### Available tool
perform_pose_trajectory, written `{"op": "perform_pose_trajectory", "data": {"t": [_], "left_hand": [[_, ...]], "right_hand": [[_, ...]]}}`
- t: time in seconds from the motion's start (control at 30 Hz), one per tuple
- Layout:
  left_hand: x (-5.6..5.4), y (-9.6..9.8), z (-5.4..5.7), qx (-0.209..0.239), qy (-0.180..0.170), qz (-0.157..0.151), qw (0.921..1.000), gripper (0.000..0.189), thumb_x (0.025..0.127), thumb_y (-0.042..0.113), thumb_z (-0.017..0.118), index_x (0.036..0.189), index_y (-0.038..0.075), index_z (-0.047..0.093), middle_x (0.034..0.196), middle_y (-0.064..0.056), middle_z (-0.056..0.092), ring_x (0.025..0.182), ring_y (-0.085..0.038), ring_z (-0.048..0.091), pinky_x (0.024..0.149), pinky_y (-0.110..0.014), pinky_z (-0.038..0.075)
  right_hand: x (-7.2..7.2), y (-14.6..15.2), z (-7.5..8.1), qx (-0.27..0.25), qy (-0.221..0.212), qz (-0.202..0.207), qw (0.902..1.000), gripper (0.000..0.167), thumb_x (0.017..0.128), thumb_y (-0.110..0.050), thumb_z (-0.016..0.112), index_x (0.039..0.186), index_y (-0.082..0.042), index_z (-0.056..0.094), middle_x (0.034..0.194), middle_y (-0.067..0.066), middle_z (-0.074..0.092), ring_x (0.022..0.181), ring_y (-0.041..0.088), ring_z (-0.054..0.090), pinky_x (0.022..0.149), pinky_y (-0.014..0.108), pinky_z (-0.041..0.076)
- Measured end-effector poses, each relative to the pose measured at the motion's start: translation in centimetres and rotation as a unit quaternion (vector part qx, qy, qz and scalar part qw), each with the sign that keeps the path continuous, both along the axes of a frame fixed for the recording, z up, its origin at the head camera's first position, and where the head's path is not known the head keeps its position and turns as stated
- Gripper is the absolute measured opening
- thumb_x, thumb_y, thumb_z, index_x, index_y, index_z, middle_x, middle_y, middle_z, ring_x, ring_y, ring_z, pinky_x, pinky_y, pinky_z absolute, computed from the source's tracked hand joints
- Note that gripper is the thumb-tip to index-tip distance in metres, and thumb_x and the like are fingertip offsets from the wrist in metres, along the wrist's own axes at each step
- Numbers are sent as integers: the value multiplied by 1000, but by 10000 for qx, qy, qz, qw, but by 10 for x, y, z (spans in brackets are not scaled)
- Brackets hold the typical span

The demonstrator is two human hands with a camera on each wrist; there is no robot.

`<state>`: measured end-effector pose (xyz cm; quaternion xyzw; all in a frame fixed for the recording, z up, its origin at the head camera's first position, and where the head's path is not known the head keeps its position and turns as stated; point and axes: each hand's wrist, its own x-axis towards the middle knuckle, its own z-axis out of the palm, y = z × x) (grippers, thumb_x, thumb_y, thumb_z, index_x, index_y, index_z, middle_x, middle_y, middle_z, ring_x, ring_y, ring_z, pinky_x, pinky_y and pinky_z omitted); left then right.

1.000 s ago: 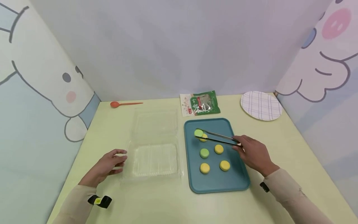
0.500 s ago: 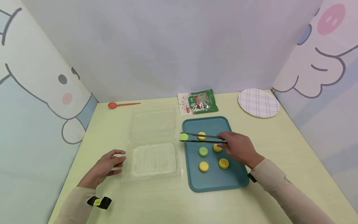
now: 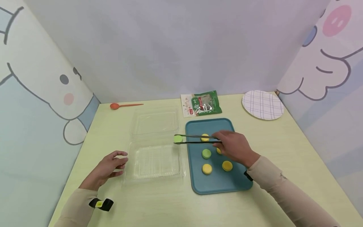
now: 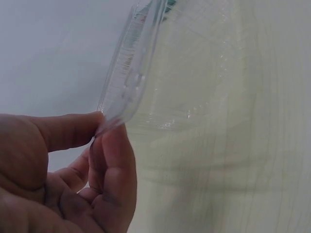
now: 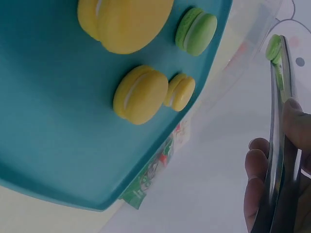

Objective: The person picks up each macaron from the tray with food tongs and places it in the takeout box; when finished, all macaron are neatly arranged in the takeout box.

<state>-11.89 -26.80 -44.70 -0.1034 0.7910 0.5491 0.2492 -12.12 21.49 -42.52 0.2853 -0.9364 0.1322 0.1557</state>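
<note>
My right hand (image 3: 233, 147) grips metal tongs (image 3: 198, 142), whose tips pinch a green macaron (image 3: 178, 139) over the near right edge of the clear plastic box (image 3: 157, 161). The box lies with its lid (image 3: 155, 123) folded back. In the left wrist view, my left hand (image 4: 92, 165) pinches the box's edge (image 4: 129, 73) between thumb and fingers. On the blue tray (image 3: 221, 186) another green macaron (image 3: 206, 154) lies among several yellow macarons (image 3: 207, 169). One yellow macaron (image 3: 204, 137) shows between the arms of the tongs, and my right fingers partly cover another.
An orange spoon (image 3: 114, 106) lies at the back left of the table. A green and white packet (image 3: 202, 103) sits behind the tray, and a checked plate (image 3: 262, 105) is at the back right. Walls stand behind and at both sides.
My right hand has moved left, carrying the green macaron in the tongs from above the tray to over the box's right side. My left hand has stayed at the box.
</note>
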Motion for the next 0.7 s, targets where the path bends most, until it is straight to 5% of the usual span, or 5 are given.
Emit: {"op": "perform_pose_trajectory", "data": {"t": [0.7], "left_hand": [[2,0,0,90,73,-23,9999,43,102,22,61,136,-1,46,82,-3,55,73,-15,55,65,-27,54]], "right_hand": [[-8,-44,17,1072,747,399,9906,23,84,-27,83,96,-13,69,71,-1,56,53,14,51,43,28,39]]}}
